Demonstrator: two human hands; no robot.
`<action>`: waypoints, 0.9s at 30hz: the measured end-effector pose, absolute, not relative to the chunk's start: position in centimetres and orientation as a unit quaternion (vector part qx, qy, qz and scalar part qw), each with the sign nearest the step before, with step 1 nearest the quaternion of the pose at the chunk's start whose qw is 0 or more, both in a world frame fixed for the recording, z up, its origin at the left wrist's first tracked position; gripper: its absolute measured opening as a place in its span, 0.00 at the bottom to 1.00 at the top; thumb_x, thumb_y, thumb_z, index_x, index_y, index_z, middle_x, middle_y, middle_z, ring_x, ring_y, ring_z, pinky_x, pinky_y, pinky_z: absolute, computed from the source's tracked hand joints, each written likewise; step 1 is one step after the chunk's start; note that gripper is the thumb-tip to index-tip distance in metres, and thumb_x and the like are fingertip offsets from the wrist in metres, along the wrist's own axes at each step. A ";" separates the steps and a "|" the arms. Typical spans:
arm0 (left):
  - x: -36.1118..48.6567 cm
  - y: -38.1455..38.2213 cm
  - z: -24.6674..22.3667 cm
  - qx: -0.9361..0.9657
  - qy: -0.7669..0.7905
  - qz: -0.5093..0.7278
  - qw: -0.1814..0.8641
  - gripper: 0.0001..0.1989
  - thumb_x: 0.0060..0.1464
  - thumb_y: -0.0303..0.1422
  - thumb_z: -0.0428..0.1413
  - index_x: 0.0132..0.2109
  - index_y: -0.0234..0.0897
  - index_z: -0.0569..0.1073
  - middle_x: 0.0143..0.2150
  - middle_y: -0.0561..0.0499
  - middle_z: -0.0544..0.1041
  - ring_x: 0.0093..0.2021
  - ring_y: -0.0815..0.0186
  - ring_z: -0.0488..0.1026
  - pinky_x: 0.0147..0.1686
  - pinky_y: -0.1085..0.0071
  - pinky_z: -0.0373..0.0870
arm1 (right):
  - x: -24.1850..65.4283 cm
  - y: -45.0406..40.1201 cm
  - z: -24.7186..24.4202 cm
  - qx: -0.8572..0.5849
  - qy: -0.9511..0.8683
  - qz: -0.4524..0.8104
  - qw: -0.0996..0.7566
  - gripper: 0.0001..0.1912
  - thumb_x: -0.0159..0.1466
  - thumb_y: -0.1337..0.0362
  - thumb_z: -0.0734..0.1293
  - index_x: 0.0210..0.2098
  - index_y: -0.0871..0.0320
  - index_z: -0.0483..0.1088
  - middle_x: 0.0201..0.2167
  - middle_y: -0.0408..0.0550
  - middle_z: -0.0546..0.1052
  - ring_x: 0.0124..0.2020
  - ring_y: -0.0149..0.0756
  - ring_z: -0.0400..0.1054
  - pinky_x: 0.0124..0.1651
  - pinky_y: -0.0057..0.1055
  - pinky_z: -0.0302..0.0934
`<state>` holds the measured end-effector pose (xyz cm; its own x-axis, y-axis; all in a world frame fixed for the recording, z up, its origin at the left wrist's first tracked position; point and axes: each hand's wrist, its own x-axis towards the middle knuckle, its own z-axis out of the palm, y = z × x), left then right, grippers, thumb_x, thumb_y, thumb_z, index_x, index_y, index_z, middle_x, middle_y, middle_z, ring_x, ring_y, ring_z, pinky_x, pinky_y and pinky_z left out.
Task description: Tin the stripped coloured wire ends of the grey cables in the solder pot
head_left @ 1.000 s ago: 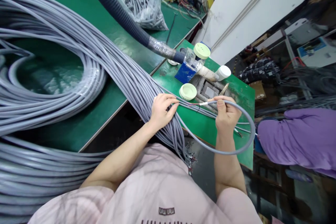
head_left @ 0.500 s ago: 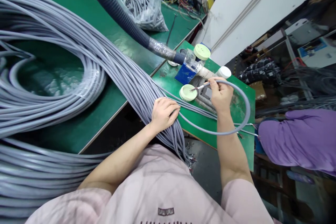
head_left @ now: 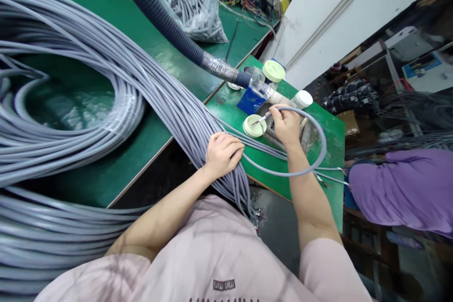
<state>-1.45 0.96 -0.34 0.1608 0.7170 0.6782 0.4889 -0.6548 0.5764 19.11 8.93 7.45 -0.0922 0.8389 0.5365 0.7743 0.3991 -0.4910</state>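
My right hand (head_left: 287,125) pinches one grey cable (head_left: 322,144) close to its stripped end. The thin wires at that end (head_left: 257,122) reach over a round, pale green tub (head_left: 249,130); whether they touch its contents I cannot tell. From the hand, the cable bows out to the right and loops back under my left hand (head_left: 223,153). That hand is closed over the edge of a thick bundle of grey cables (head_left: 170,94), which runs from large coils on the left. Several stripped cable ends hang below it, near my shirt.
A ribbed black hose (head_left: 166,23) crosses above the bench to a blue box (head_left: 249,100). Beside it stand another pale green tub (head_left: 273,71) and a white jar (head_left: 303,99). A clear bag of cable pieces (head_left: 194,9) lies behind. A person in purple (head_left: 403,191) is at the right.
My right hand has moved left, bringing the wire ends farther over the pale green tub. The cable's loop has shifted left with it. My left hand stays on the bundle.
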 end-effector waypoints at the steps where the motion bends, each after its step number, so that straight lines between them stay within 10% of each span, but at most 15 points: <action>1: -1.5 1.0 -0.4 0.754 0.401 0.508 0.112 0.05 0.57 0.32 0.54 0.38 0.42 0.76 0.38 0.51 0.81 0.40 0.63 0.74 0.51 0.56 0.62 | 19.0 9.0 7.4 -0.547 -0.738 0.039 0.392 0.10 0.64 0.60 0.63 0.31 0.55 0.73 0.29 0.45 0.79 0.34 0.39 0.72 0.41 0.36 0.65; 27: -1.4 1.1 -0.2 0.753 0.376 0.534 0.086 0.04 0.55 0.29 0.56 0.38 0.41 0.75 0.37 0.52 0.80 0.39 0.64 0.74 0.52 0.58 0.61 | 29.0 7.6 8.6 -0.661 -0.648 -0.083 0.370 0.11 0.64 0.61 0.61 0.29 0.57 0.71 0.29 0.47 0.77 0.35 0.39 0.70 0.44 0.37 0.62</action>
